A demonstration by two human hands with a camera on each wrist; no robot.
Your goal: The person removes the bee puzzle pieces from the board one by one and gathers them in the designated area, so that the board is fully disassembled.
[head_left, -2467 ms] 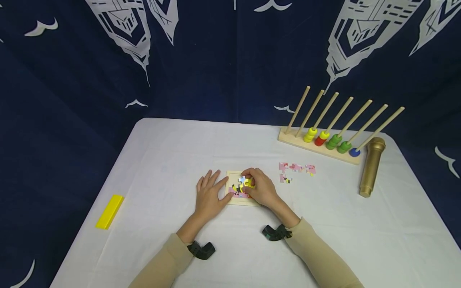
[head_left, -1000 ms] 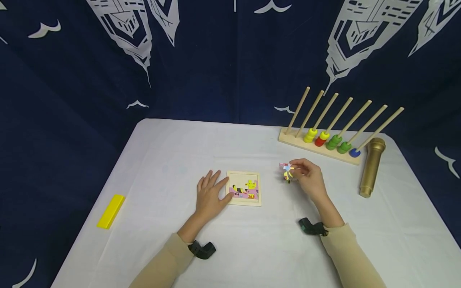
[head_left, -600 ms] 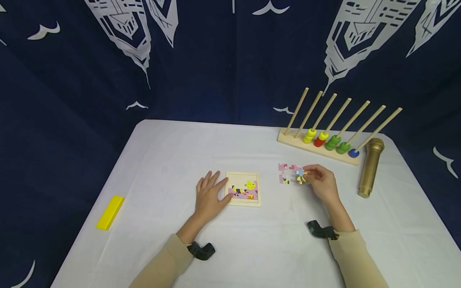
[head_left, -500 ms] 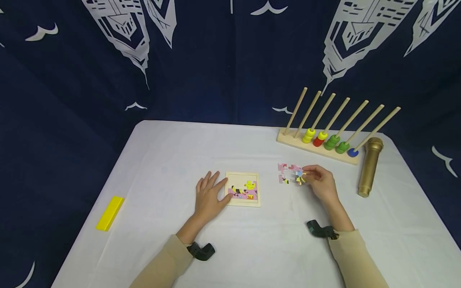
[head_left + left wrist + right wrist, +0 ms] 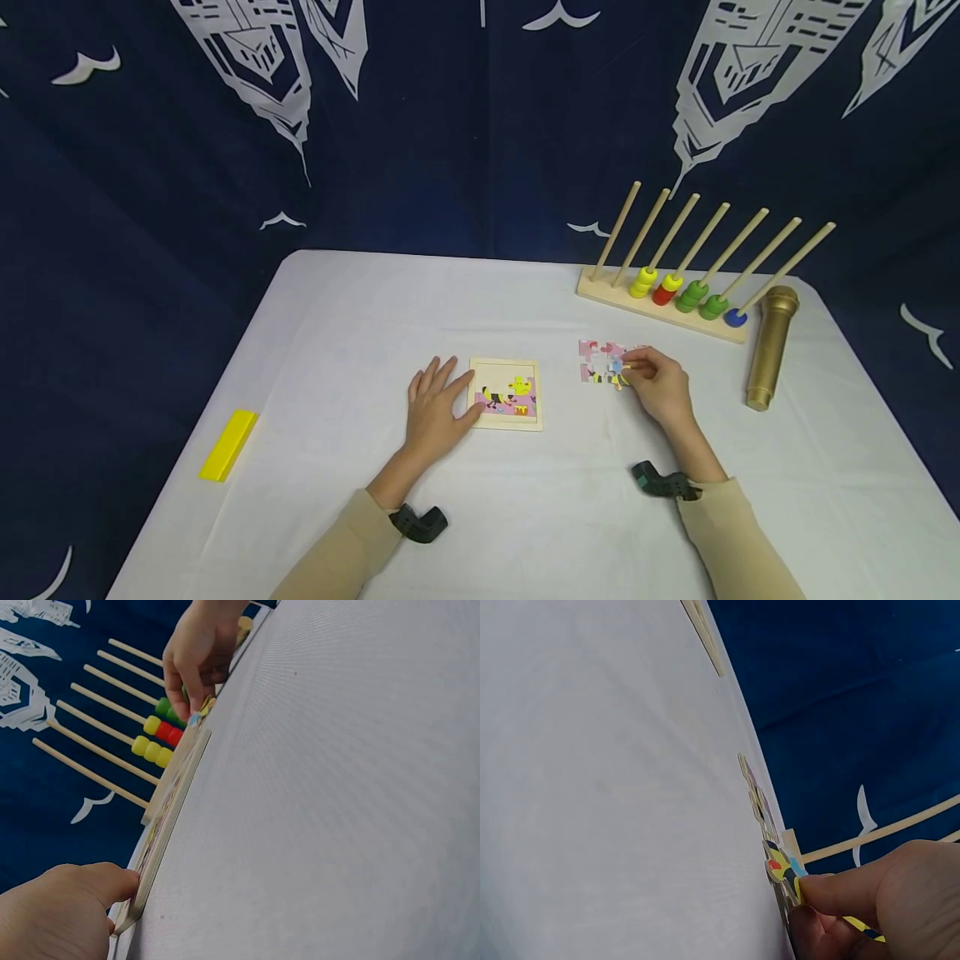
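Evidently the right hand (image 5: 663, 392) is grasping: thumb and fingertips pinch a puzzle piece (image 5: 780, 864) marked in yellow, black and pale blue, which juts from the fingertips toward the left hand's side. Another bit of yellow and black shows by the lower fingers in the right wrist view; whether it is part of the same piece cannot be told. Just left of the right hand's fingertips and a little beyond them lie loose pink pieces (image 5: 588, 348), partly overlapped in view by the held one.

The left hand (image 5: 441, 408) is free of any grasp, fingers extended and spread, with forefinger and thumb touching the left edge of a shallow wooden tray (image 5: 495, 372). Fitted pieces (image 5: 506, 405), pink with yellow and black, fill the tray's near part, just right of that hand's thumb.

Beyond the right hand stands a wooden rack (image 5: 660, 310) of upright rods with coloured beads (image 5: 692, 296); to the hand's right lies a gold cylinder (image 5: 772, 350). Well left of the left hand, a yellow block (image 5: 228, 446) rests on the white-covered counter (image 5: 555, 533).
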